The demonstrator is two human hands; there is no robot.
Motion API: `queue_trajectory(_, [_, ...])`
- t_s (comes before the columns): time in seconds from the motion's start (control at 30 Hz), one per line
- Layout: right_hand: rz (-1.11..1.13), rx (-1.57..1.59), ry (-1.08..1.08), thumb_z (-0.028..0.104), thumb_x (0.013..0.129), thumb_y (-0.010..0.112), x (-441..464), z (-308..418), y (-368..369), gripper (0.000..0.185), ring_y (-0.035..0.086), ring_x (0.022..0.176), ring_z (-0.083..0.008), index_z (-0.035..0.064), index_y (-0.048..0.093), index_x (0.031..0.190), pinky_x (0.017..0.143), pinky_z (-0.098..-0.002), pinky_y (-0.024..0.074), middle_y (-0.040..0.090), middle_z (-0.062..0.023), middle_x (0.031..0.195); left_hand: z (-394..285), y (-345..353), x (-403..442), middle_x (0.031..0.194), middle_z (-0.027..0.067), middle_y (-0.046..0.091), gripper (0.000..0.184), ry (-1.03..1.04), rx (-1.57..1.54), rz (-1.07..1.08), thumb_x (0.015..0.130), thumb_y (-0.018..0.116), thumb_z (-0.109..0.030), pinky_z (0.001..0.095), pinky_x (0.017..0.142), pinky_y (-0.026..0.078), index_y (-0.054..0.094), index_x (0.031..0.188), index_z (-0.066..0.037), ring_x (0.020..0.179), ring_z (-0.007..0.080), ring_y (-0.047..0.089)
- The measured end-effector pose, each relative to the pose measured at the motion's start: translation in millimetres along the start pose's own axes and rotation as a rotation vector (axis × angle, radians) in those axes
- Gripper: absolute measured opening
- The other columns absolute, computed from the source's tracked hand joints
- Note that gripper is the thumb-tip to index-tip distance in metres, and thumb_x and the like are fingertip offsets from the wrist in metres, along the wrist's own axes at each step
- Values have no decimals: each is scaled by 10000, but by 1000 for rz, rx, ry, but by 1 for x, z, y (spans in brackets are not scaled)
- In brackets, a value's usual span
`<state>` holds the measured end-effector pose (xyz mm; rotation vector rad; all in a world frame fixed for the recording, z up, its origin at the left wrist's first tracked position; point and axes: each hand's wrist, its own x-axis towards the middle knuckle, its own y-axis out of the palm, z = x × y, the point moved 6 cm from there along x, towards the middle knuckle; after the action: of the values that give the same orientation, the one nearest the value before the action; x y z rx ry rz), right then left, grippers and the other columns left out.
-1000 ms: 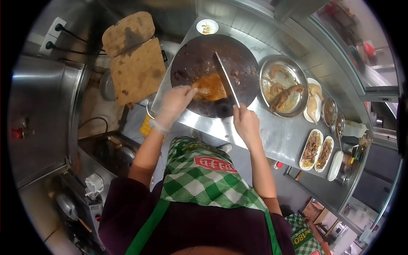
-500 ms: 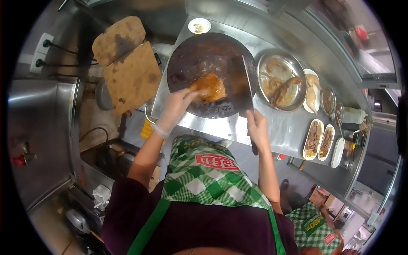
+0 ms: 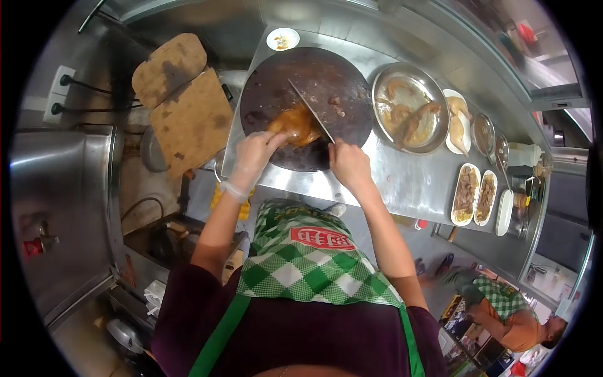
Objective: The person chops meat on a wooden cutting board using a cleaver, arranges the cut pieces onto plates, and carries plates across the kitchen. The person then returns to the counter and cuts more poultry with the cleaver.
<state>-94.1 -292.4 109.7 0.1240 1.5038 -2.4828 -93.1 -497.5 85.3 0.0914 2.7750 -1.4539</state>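
Right grip [image 3: 349, 164] is clamped on a cleaver [image 3: 311, 110]; left grip [image 3: 254, 154] pinches brown meat [image 3: 294, 124].

Grips and blade contact partly hidden.
The gloved left hand [image 3: 254, 156] covers one end of the brown meat [image 3: 303, 130]; the right hand [image 3: 350, 164] hides the handle of the cleaver [image 3: 311, 109], and with the blade nearly edge-on, whether it touches the meat cannot be told. Scraps [image 3: 282, 42] on the white dish [image 3: 271, 39] are too small to identify, a red shape [image 3: 526, 32] at upper right is blurred, and the dark border cuts off the steel cabinet [image 3: 59, 201].
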Motion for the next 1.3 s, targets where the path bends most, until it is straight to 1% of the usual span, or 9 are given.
queue_trajectory(0.1, [49, -57, 0, 149, 877, 436, 3, 5, 6, 217, 622, 697, -399, -8, 575, 824, 659, -477, 488, 618, -241, 693, 3, 2, 1, 872, 150, 643, 253, -62, -44, 88, 848, 604, -305, 384, 703, 461, 684, 858, -65, 813, 318, 600])
queue_trajectory(0.23, [80, -97, 4, 84, 840, 428, 3, 10, 7, 180, 636, 714, -388, -23, 572, 838, 675, -466, 497, 630, -241, 719, -28, -46, 65, 939, 116, 600, 228, 278, -98, -371, 849, 590, -284, 396, 731, 437, 642, 915, -73, 884, 291, 548])
queue_trajectory(0.3, [108, -88, 11, 78, 839, 426, 4, 8, 4, 178, 636, 716, -390, -21, 573, 845, 676, -468, 497, 629, -247, 725, -104, -100, 81, 936, 127, 600, 196, 839, 181, -682, 861, 567, -229, 406, 771, 425, 621, 935, -56, 852, 301, 552])
queue_trajectory(0.4, [114, -48, 10, 74, 831, 433, 8, 4, 5, 170, 637, 714, -391, -20, 574, 848, 673, -468, 499, 629, -252, 733, -163, -107, 113, 1021, 145, 560, 272, 847, -158, -513, 907, 486, -214, 399, 810, 412, 547, 1104, -38, 906, 292, 519])
queue_trajectory(0.43, [109, -33, 5, 73, 827, 437, 10, 2, 4, 167, 638, 712, -391, -20, 574, 847, 671, -468, 500, 630, -253, 735, -136, -26, 139, 1032, 145, 567, 282, 608, 191, -104, 932, 433, -221, 385, 870, 378, 551, 1122, -49, 953, 292, 514])
queue_trajectory(0.73, [60, -6, 42, 117, 810, 501, 15, -16, 7, 177, 636, 708, -380, -4, 612, 744, 666, -450, 507, 629, -228, 710, -123, -44, 151, 1038, 126, 589, 335, 411, -511, -153, 939, 414, -279, 442, 937, 344, 534, 1154, -51, 1028, 310, 503])
queue_trajectory(0.77, [53, 5, 20, 123, 815, 501, 16, -14, 8, 190, 636, 711, -378, -3, 616, 731, 669, -448, 507, 629, -227, 714, -108, 24, 131, 1095, 130, 573, 375, 755, 229, -306, 942, 409, -310, 479, 1014, 288, 503, 1194, -48, 1101, 315, 481])
queue_trajectory(1.07, [448, 652, 258, 217, 880, 506, 33, -86, 30, 333, 574, 403, -304, -93, 620, 831, 465, -382, 479, 579, -227, 564, -79, -11, 100, 1111, 124, 559, 333, 471, -234, -296, 865, 558, -232, 430, 943, 334, 545, 1142, -48, 1026, 306, 494])
queue_trajectory(1.3, [226, 320, 245, 256, 883, 502, 12, -40, 14, 338, 623, 658, -399, -49, 629, 816, 694, -462, 492, 623, -247, 695, -37, 13, 13, 1062, 101, 563, 333, 394, 249, -220, 810, 626, -252, 390, 833, 425, 592, 1082, -63, 942, 297, 524])
